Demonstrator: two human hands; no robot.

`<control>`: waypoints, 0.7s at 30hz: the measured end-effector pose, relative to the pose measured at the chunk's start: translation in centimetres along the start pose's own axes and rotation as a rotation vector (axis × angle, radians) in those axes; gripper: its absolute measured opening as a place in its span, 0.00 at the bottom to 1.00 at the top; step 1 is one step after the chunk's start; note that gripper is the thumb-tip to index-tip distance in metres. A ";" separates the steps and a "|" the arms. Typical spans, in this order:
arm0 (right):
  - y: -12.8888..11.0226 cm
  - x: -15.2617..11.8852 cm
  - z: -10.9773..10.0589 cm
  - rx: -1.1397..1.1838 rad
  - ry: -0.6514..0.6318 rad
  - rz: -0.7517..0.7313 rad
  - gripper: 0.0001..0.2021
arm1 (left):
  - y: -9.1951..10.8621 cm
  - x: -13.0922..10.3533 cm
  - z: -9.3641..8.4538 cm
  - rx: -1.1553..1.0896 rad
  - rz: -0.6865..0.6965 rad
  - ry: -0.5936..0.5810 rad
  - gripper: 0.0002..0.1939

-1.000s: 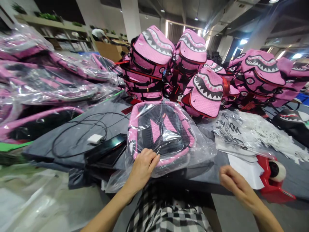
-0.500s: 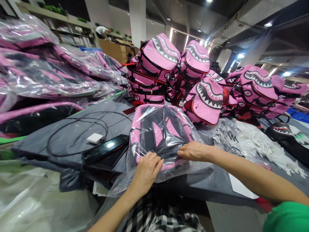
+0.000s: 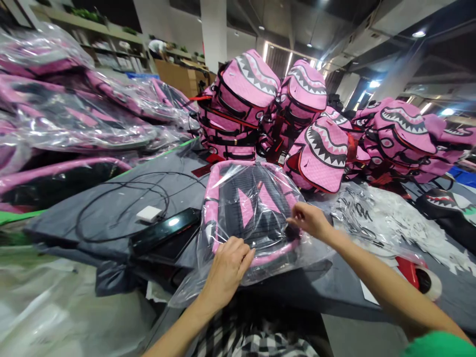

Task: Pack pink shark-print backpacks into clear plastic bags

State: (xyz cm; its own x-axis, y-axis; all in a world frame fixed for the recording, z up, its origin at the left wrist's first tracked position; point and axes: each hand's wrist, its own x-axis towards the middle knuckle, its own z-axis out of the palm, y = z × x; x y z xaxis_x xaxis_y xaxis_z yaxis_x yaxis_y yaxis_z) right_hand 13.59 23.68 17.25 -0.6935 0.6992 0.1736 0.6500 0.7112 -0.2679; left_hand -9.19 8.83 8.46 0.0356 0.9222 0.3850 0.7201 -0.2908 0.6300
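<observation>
A pink and black backpack (image 3: 256, 198) lies flat in front of me, its padded back panel facing up, inside a clear plastic bag (image 3: 320, 253). My left hand (image 3: 228, 270) rests at the lower left edge of the backpack, fingers curled and pressed together on the plastic. Over the lower right side, my right hand (image 3: 310, 220) is lifted a little, its fingers bent into a pinch. Whether any film is between those fingertips I cannot make out.
Pink backpacks with shark teeth (image 3: 323, 153) are piled behind. Bagged backpacks (image 3: 74, 114) are heaped at left. A black phone-like device (image 3: 165, 230), white adapter (image 3: 148, 213) and cable lie left; white tags (image 3: 412, 225) and a tape dispenser (image 3: 418, 277) lie right.
My right hand has lifted off the bag's lower part and moved up and right. My left hand stays in nearly the same place. The tape dispenser has come into view beside my right forearm.
</observation>
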 end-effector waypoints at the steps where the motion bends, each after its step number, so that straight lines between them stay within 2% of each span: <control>1: -0.6 -1.0 0.5 0.058 0.000 -0.024 0.11 | 0.0 0.0 0.0 0.002 0.001 0.002 0.22; 6: -2.8 -4.2 2.8 0.101 -0.215 -0.067 0.15 | -0.1 0.0 -0.3 0.000 -0.015 -0.031 0.22; 10: -2.1 -4.2 3.0 0.106 -0.212 -0.069 0.17 | 0.2 0.4 -0.2 0.043 -0.014 -0.041 0.23; 12: -1.7 -3.8 2.9 0.102 -0.223 -0.057 0.18 | 0.5 0.4 -0.4 0.113 0.030 -0.030 0.21; 17: -1.0 -3.1 2.9 0.079 -0.254 -0.019 0.21 | 0.5 -1.7 -2.7 0.418 0.178 0.063 0.07; 19: -1.0 -2.9 3.0 0.080 -0.248 -0.004 0.21 | -0.3 -2.7 -3.9 0.425 0.146 0.099 0.05; 21: -1.1 -2.6 3.0 0.103 -0.235 0.013 0.20 | -1.3 -3.3 -4.7 0.348 0.051 0.107 0.05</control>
State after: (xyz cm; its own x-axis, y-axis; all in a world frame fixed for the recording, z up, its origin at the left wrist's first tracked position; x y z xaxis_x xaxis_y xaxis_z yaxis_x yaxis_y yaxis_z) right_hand 13.75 20.89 14.28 -0.7466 0.6632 -0.0525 0.6324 0.6829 -0.3658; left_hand -13.51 4.94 9.55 0.0180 0.8715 0.4901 0.9127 -0.2144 0.3478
